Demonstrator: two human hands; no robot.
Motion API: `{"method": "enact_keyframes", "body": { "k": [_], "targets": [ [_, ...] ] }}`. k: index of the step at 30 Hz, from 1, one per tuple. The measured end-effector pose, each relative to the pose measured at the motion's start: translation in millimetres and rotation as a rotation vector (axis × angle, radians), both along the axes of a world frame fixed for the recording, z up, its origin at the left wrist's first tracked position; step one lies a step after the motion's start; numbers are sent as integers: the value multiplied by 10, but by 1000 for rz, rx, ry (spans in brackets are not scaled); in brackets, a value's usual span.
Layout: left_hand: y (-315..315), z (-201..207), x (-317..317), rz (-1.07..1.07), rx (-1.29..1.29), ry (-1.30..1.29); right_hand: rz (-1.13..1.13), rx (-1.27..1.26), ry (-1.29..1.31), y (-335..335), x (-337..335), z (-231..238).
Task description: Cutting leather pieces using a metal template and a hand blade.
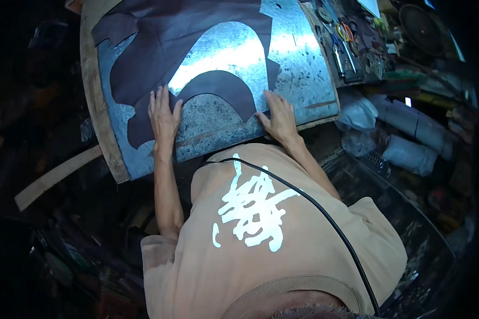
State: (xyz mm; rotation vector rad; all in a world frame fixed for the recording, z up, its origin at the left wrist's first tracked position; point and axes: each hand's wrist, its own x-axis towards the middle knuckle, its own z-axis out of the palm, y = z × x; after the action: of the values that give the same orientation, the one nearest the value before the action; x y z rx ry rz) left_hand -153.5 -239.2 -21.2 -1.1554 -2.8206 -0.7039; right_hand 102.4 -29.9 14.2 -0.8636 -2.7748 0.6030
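A dark brown sheet of leather (143, 58) with irregular cut edges lies on a metal-topped work table (314, 95). Within it shows a bright silver arch shape (226, 50); whether it is a separate flat template or bare tabletop, I cannot tell. Below this shape runs a curved band of the leather (213, 82). My left hand (165, 114) lies flat on the leather at the band's left end, fingers stretched forward. My right hand (279, 117) rests at the arch's lower right corner, its fingers extended and the thumb near the band's right end. Neither hand grips anything.
Scissors (347, 31) and several hand tools lie on a side surface at the upper right. Plastic-wrapped bundles (410, 154) sit right of the table. A wooden strip (58, 175) juts out at left. A black cable (324, 212) crosses my shirt.
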Motion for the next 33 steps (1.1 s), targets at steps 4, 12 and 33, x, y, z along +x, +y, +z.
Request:
{"method": "enact_keyframes", "body": {
  "k": [4,12,33],
  "targets": [
    [59,-99,59,-87,-1,22,-35,-22,-100,-48,102,-114],
    [-188,-172,310,-20,157,0,64,-19,10,146,274,-198],
    [-242,-160,460,74,132,79,-53,37,102,34,295,-328]
  ]
}}
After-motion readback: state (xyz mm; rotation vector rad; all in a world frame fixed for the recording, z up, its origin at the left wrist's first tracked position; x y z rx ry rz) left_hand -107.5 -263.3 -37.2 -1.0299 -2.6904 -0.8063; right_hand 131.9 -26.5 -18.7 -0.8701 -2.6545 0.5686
